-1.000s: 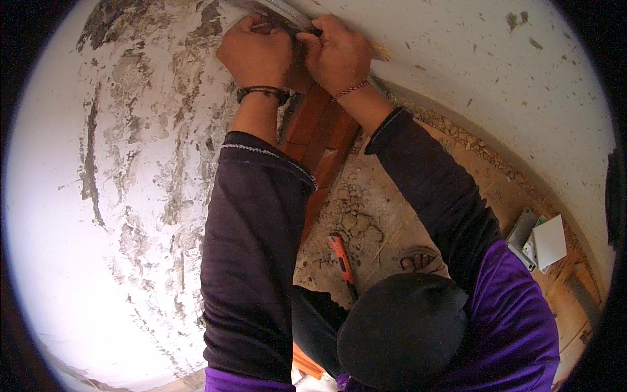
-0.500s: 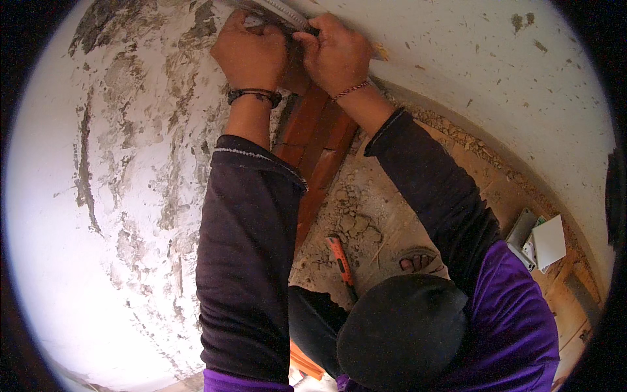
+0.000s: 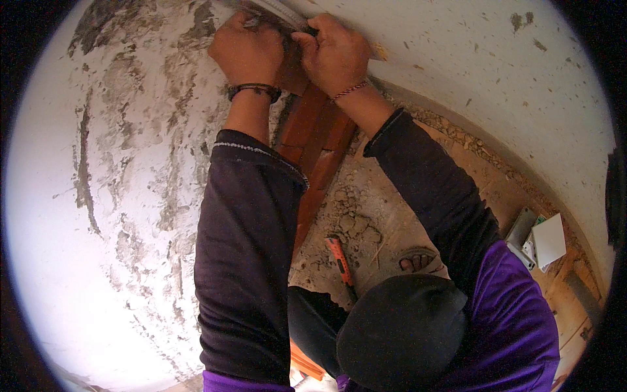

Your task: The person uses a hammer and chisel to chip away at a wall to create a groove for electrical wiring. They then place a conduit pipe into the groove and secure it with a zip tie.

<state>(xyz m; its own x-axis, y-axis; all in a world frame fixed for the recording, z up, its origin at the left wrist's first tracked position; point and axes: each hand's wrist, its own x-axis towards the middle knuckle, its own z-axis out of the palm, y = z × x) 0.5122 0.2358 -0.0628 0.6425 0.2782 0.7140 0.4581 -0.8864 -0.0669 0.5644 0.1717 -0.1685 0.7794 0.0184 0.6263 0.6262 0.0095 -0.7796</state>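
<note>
Your widest passage runs between your two forearms (image 3: 251, 248), over the brick strip (image 3: 313, 140) and the floor (image 3: 392, 196), though rubble (image 3: 356, 225) and an orange-and-black tool (image 3: 339, 261) lie in it and your dark-clad knee (image 3: 401, 330) blocks the near end. At the far end, you have only a narrow slot between your left hand (image 3: 247, 52) and right hand (image 3: 336, 55) (the ribbed tube (image 3: 279, 9) crowds it), with the patchy wall (image 3: 130, 157) and the pale wall (image 3: 457, 46) hemming you in.
</note>
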